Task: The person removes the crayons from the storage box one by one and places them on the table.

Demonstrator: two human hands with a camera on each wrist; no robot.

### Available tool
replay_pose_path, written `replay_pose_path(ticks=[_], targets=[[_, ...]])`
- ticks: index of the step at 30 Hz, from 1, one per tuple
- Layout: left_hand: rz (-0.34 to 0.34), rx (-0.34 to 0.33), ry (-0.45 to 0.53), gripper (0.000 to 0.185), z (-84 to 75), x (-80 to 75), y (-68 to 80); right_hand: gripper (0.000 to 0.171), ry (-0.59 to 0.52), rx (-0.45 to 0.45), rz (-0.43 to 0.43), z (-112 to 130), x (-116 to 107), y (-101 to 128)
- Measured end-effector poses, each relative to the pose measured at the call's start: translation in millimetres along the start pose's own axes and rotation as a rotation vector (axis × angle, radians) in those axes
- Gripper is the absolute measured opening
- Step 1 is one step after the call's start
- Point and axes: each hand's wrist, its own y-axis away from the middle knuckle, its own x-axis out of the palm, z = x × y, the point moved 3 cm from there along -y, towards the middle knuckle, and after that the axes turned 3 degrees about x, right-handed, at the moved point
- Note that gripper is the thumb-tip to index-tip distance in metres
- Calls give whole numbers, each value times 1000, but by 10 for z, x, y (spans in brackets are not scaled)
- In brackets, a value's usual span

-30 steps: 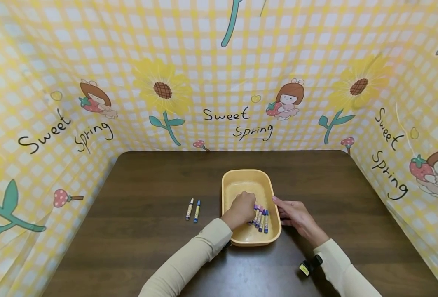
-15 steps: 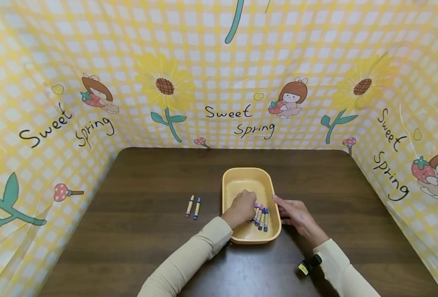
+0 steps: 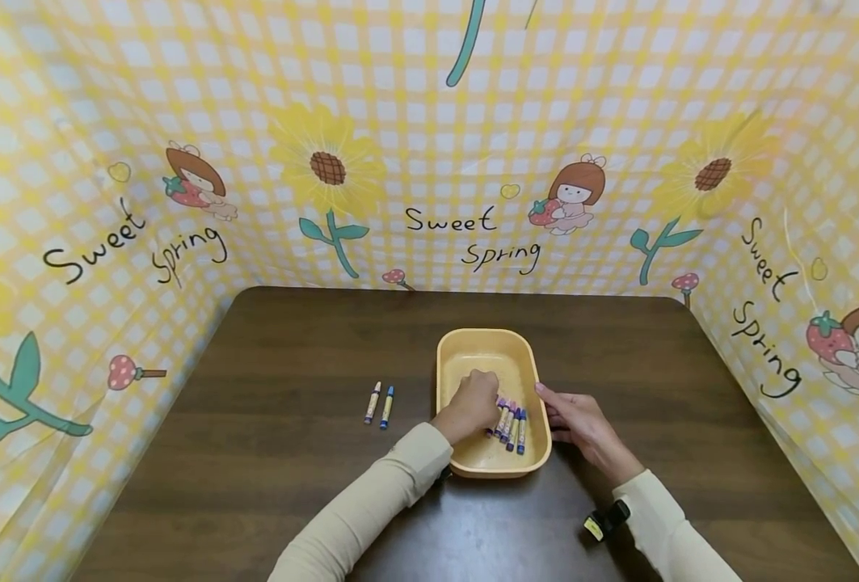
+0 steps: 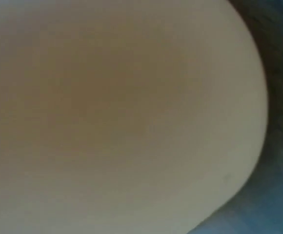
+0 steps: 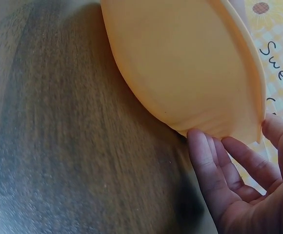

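Dark wood table [image 3: 269, 453], yellow gingham cloth walls [image 3: 429, 121] around. Several crayons [image 3: 511, 422] already in my yellow tray [image 3: 483, 347], side by side; two crayons [image 3: 380, 405] left out on table, well to tray's left. My left hand [image 3: 469, 408] inside tray, fingers curled over crayons there; real grip or not, cannot tell. My right hand [image 3: 582, 424] relaxed, straight fingertips [image 5: 196, 139] against tray's outer wall [image 5: 190, 73], steadying it.

1. "Sweet Spring" is printed in black script on the checked backdrop [image 3: 429, 145] behind the table's far edge.
2. The same words repeat on the backdrop along the table's left and right edges.
3. In the right wrist view, "Sweet" shows on the backdrop [image 5: 278, 29].
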Motion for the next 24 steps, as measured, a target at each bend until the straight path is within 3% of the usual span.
replay_pose_path(ticks=[11,19,24], targets=[[-2,-143,191,50,103,-60,39,66,24,1,-9,0,-3,-2],[-39,-175,286,45,149,-81,52,67,21,-2,-7,-9,2,0],[-61,-159,303,38,162,-105,77,67,21,-4,-14,0,6,14]])
